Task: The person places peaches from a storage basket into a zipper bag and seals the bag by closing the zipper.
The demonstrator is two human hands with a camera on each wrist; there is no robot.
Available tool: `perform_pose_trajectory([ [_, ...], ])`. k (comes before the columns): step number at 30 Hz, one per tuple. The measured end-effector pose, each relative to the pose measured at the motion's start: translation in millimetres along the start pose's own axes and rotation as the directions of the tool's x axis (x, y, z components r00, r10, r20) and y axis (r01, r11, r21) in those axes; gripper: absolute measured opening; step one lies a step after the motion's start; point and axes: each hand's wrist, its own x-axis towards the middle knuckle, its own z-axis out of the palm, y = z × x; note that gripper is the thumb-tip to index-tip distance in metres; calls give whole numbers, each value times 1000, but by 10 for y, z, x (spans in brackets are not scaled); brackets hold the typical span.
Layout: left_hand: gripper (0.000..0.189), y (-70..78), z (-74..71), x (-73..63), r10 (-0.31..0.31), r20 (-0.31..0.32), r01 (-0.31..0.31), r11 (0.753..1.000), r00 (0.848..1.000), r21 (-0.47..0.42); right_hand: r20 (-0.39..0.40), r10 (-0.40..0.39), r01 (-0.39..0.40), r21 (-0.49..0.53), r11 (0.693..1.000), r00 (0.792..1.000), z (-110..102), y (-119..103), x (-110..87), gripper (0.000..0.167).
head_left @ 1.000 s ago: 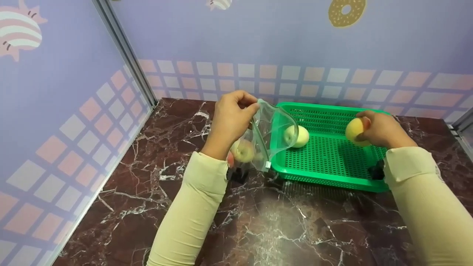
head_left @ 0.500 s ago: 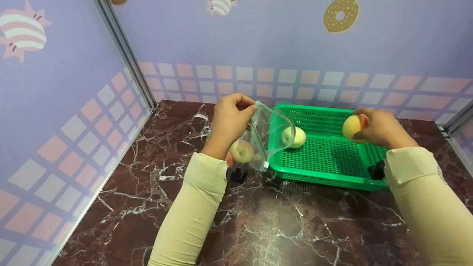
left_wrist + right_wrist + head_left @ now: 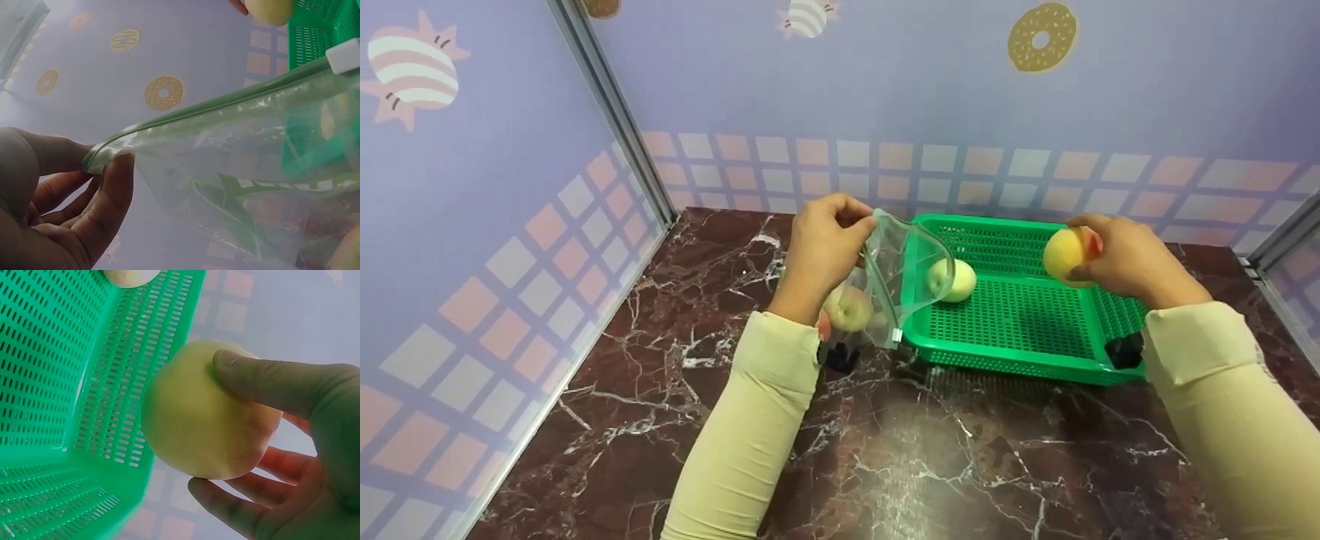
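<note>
My left hand (image 3: 826, 244) pinches the top corner of a clear zip bag (image 3: 225, 146) between thumb and fingers. The bag's mouth gapes toward the basket, and a white slider (image 3: 343, 56) sits at one end of its green zip. Inside the bag lies a pale apple (image 3: 849, 309), with a reddish fruit partly hidden by my wrist. My right hand (image 3: 1132, 259) grips a yellow apple (image 3: 208, 410) with a red blush, thumb on one side and fingers on the other, above the right part of the green basket (image 3: 1012, 364). Another pale apple (image 3: 958, 280) rests in the basket's left end.
The basket stands on a dark red marbled tabletop (image 3: 930, 450) near the back wall (image 3: 885, 90). A side wall (image 3: 510, 187) closes off the left, and another panel (image 3: 1294, 255) stands at the far right. Black wrist mounts show under both cuffs.
My right hand has lifted the yellow apple slightly and shifted it a little left over the basket. The left hand keeps its pinch on the bag; the view has tilted slightly.
</note>
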Motion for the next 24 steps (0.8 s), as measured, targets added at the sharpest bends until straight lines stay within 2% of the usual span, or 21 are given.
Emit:
perform_pose_trajectory([
  [10, 9, -6, -13, -18, -38, 29, 38, 999, 999, -6, -39, -39, 39, 0, 999, 998, -33, -117, -117, 74],
  [15, 9, -17, -12, -15, -33, 25, 33, 999, 999, -16, -57, -54, 54, -2, 999, 997, -19, -157, -152, 73],
  [24, 10, -21, -15, -32, -61, 24, 61, 998, 998, -25, -91, -80, 80, -4, 997, 993, 22, -230, -227, 73],
])
